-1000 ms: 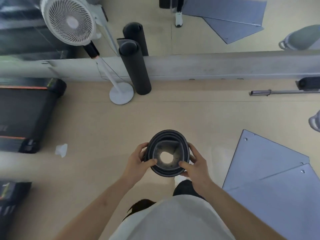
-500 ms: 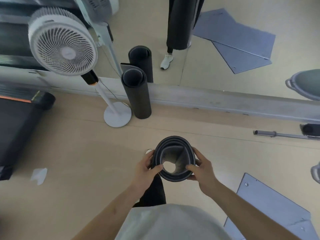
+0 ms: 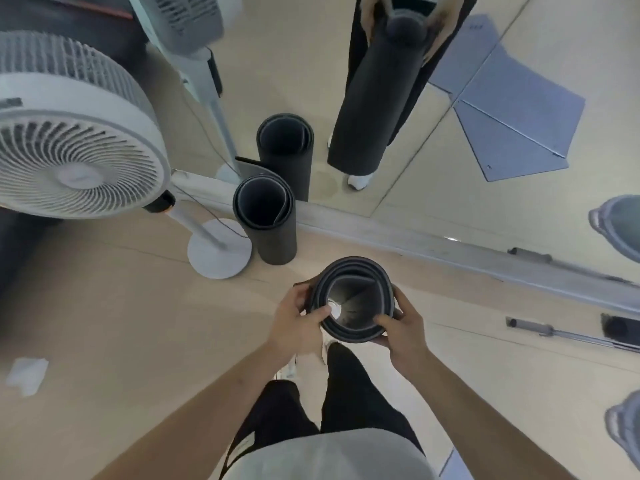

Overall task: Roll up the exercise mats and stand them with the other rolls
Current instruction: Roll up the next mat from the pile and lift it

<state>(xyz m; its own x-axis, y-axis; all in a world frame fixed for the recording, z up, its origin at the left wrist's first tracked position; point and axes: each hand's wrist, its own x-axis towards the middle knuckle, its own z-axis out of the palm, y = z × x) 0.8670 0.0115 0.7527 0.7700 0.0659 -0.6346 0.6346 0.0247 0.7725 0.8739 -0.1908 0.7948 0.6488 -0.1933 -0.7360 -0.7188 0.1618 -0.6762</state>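
Both hands gripped the top end of the rolled black mat (image 3: pixel 360 292). The left hand (image 3: pixel 298 320) and right hand (image 3: pixel 401 327) sat on opposite sides, thumbs hooked over the rim into the hollow and fingers wrapped round the outside. The roll hung upright in front of the person's legs, seen end-on. It was near but apart from the standing roll (image 3: pixel 277 244), which rested against the ledge (image 3: pixel 398 237) under the wall mirror (image 3: pixel 433 150), just beside the round base of the pedestal fan (image 3: pixel 220 252). The step in hand looked to be setting this roll down with that one. Its coils sat loose, with an inner flap sagging across the hollow, so the squeeze would need to hold the layers together until the lower end met the floor (image 3: pixel 104 323). A good spot seemed to be just right of the standing roll, close to the ledge, with the roll lowered straight so it would not lean. Swinging left risked knocking the fan's base.
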